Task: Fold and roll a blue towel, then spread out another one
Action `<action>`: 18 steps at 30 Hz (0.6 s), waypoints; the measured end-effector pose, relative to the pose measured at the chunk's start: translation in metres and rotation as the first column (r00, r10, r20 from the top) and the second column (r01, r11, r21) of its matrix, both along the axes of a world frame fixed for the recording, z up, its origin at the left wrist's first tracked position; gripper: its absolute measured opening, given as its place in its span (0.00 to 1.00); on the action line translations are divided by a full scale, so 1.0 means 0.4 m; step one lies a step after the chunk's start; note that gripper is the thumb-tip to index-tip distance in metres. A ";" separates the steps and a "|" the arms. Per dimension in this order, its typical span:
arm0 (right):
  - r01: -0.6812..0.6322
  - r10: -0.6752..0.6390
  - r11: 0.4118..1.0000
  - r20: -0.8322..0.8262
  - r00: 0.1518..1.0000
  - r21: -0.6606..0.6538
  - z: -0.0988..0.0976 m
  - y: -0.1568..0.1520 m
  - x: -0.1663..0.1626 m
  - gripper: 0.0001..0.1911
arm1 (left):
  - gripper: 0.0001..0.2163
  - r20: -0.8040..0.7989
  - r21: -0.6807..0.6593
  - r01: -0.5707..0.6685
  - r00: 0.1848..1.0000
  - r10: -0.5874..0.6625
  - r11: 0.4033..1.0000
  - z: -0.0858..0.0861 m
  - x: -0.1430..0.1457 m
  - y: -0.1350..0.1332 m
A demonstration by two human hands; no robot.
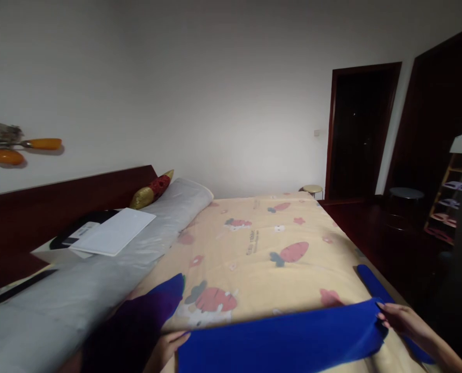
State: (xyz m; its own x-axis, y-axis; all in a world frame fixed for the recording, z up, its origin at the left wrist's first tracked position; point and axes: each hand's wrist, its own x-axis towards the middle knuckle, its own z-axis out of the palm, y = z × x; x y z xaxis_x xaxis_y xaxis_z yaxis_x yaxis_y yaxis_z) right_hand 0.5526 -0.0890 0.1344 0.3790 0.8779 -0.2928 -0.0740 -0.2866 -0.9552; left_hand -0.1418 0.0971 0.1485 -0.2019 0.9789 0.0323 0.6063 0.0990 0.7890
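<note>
Where the left hand point(169, 348) pinches: thumb and fingers are closed on the left end of the blue cloth point(281, 339); a light hold there could let that end slip.
Blue cloth: stretched as a band between the two hands, over the near part of the bed; unequal pulling could skew it or leave creases.
Right hand point(404, 322): fingers narrowed on the right end, where the fabric bunches and a corner droops; that slack could make the edges lie crooked.
Blue strip point(371, 284): lies along the right side of the bed, beside the right forearm, which could nudge it off.
Purple cloth point(141, 321): just beyond the left hand; worn or loose, I cannot tell, but it could snag the arm.
Bed cover point(254, 272): soft-looking, so it could ruck if leaned on.
White panel point(116, 231): slanted on the grey bolster point(188, 199); a tug on the bedding could slide it.
</note>
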 end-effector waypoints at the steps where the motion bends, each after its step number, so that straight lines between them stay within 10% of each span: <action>1: 0.049 -0.049 0.999 -0.012 0.999 0.017 -0.002 0.017 -0.017 0.25 | 0.17 0.049 -0.008 0.001 0.999 -0.001 1.000 -0.010 0.020 0.009; 6: 0.220 -0.207 0.963 -0.097 0.974 0.157 0.052 0.141 -0.052 0.25 | 0.20 0.263 -0.018 -0.124 0.957 0.124 0.992 0.010 0.117 0.089; 13: 0.309 -0.238 0.851 -0.214 0.947 0.424 0.242 0.295 0.017 0.22 | 0.20 0.529 0.144 -0.094 0.849 0.003 0.985 0.243 0.183 0.231; 18: 0.345 -0.179 0.786 -0.344 0.922 0.514 0.286 0.279 0.058 0.20 | 0.19 0.554 0.316 -0.116 0.828 -0.084 0.942 0.337 0.133 0.222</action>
State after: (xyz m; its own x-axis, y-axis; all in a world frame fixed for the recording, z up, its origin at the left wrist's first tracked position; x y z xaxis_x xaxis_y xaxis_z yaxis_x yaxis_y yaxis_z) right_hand 0.5758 0.0227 0.2488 0.5998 0.7950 0.0907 -0.3368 0.3536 -0.8726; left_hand -0.0885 0.1861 0.2832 -0.2983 0.9282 0.2226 0.0578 -0.2152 0.9749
